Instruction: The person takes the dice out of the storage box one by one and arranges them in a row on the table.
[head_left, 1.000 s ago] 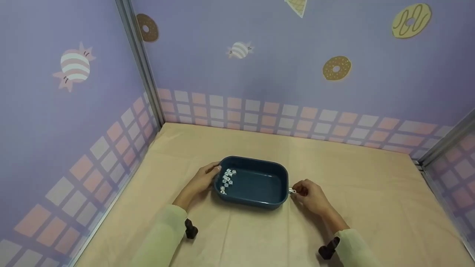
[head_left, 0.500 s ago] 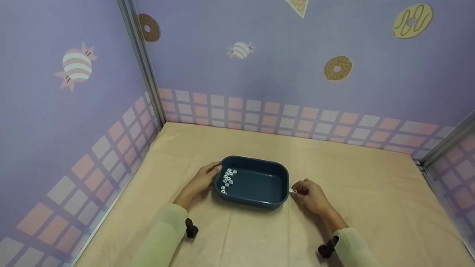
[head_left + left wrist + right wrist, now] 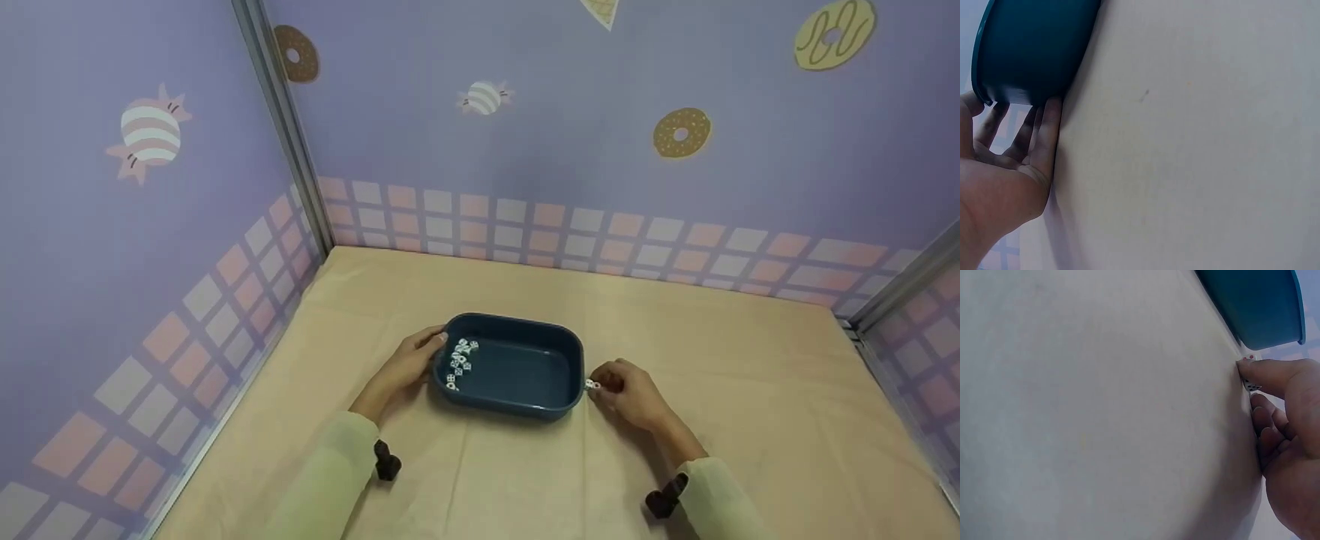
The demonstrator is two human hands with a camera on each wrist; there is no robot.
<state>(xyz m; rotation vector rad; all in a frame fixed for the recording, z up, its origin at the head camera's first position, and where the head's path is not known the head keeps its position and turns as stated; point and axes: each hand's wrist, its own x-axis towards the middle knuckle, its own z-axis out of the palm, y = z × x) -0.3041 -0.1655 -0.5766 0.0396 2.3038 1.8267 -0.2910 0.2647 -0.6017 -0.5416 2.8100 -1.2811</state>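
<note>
A dark blue rectangular dish (image 3: 517,373) with rounded corners sits on the cloth, and several small white dice (image 3: 459,364) lie along its left end inside. My left hand (image 3: 409,364) holds that end, thumb over the rim and fingers against the outer wall (image 3: 1033,50). Beyond the opposite end, my right hand (image 3: 630,394) is low at the cloth, its thumb and fingers pinching a pair of white dice (image 3: 590,385) right beside the dish. In the right wrist view the thumb partly covers them; one die (image 3: 1251,358) shows a red pip, the other (image 3: 1252,386) black pips.
A pale beige cloth (image 3: 517,480) covers the table. Purple walls (image 3: 555,150) with printed sweets and pink and white squares stand behind and at both sides, joined by metal posts (image 3: 289,127). Dark wrist mounts (image 3: 386,461) sit at both pale green sleeves.
The dish and my left hand stay in place. My right hand keeps its place too, with the pair of dice at its fingertips turning very slightly.
</note>
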